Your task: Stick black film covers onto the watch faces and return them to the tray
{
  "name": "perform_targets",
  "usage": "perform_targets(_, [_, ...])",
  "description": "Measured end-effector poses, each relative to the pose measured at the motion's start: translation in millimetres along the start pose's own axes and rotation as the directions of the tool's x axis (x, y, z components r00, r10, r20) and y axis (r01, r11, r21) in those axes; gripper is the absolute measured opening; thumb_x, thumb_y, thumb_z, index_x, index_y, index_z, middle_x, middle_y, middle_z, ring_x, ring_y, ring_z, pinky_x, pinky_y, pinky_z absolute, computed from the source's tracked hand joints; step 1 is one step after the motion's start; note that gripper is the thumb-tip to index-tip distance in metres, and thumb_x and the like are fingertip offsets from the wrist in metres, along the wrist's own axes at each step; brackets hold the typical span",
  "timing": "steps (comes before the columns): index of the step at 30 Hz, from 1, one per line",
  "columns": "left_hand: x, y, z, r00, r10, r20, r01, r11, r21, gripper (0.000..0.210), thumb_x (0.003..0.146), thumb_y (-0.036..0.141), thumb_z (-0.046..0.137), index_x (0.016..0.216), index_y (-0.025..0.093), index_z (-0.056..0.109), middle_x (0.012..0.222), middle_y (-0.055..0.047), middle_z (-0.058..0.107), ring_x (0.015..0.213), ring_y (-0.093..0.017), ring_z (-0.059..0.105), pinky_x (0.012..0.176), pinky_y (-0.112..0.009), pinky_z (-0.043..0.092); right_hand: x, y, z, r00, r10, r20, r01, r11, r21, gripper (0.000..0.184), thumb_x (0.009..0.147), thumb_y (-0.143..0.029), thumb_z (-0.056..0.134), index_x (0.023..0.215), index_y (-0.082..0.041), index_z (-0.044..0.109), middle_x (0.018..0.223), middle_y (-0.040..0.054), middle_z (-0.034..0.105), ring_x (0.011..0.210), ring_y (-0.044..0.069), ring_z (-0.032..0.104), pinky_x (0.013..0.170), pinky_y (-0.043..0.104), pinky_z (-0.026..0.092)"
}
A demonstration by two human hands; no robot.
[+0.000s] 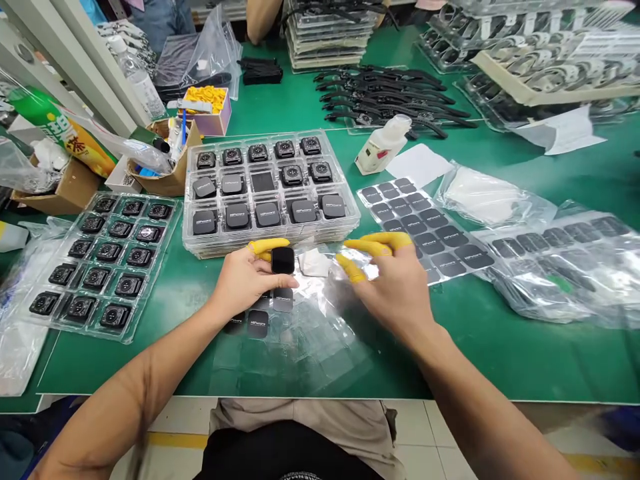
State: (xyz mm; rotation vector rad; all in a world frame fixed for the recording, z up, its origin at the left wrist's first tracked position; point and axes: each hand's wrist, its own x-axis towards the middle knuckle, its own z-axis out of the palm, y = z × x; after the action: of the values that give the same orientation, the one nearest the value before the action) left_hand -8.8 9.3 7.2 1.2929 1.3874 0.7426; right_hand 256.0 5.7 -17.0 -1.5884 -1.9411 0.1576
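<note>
Grasping a black square watch case (283,261) just left of the frame's centre, the left hand (243,280) had its thumb and fingers closed about the piece, a yellow cot (269,246) on one finger. The right hand (393,283) stood right of centre, its yellow-capped fingers bent and parted – a gap showed between forefinger and thumb, beside shiny clear film. A white wad (314,263) lay between the hands, and dark printed squares (257,324) lay just below the left hand, next to clear sheets (320,360) at lower centre. A stack of clear trays (215,248) – watch cases and dark squares in its top layer – filled the upper middle, another tray (111,299) sat at the left, and a sheet of dark stickers (425,230) lay right of centre, below a white bottle (383,145)
</note>
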Motion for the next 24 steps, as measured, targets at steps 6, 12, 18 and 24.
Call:
perform_targets(6, [-2.5, -2.5, 4.6, 0.996, -0.041, 0.076, 0.053, 0.986, -0.155, 0.051, 0.058, 0.039, 0.099, 0.101, 0.022, 0.078, 0.08, -0.002, 0.079, 0.08, -0.023, 0.073, 0.076, -0.034, 0.062, 15.0, -21.9, 16.4, 0.943, -0.329, 0.05, 0.323, 0.94, 0.107, 0.015, 0.098, -0.022, 0.065, 0.096, -0.024, 0.079, 0.088, 0.0066, 0.074, 0.082, 0.023, 0.064, 0.07, 0.037, 0.052])
perform_targets(12, [-4.2, -4.3, 7.7, 0.997, 0.075, 0.036, -0.071, 0.992, -0.101, 0.045, 0.064, 0.026, 0.092, 0.108, 0.023, 0.078, 0.084, 0.0, 0.078, 0.082, -0.022, 0.075, 0.074, -0.032, 0.062, 23.7, -56.0, 15.9, 0.93, -0.366, -0.041, 0.355, 0.862, 0.361, 0.01, 0.098, -0.035, 0.07, 0.095, -0.028, 0.076, 0.09, 0.0058, 0.075, 0.08, 0.021, 0.067, 0.072, 0.037, 0.054])
perform_targets(18, [-4.3, -1.4, 8.0, 0.993, 0.115, -0.008, -0.115, 0.993, 0.022, 0.051, 0.065, 0.026, 0.089, 0.115, 0.023, 0.079, 0.066, 0.004, 0.07, 0.067, -0.018, 0.067, 0.068, -0.03, 0.056, 27.9, -57.2, 29.5, 0.937, -0.345, -0.053, 0.335, 0.846, 0.415, 0.01, 0.099, -0.034, 0.069, 0.092, -0.028, 0.074, 0.085, 0.0036, 0.072, 0.076, 0.019, 0.066, 0.069, 0.034, 0.053])
perform_targets(24, [-5.1, 6.1, 2.4, 0.997, 0.06, -0.055, -0.055, 0.994, 0.093, 0.051, 0.06, 0.042, 0.097, 0.102, 0.02, 0.078, 0.056, 0.005, 0.063, 0.055, -0.014, 0.06, 0.056, -0.028, 0.047, 15.2, -53.1, 17.6, 0.985, -0.157, -0.064, 0.162, 0.984, 0.078, 0.015, 0.1, -0.034, 0.063, 0.095, -0.023, 0.073, 0.099, 0.0125, 0.074, 0.095, 0.031, 0.066, 0.08, 0.046, 0.052])
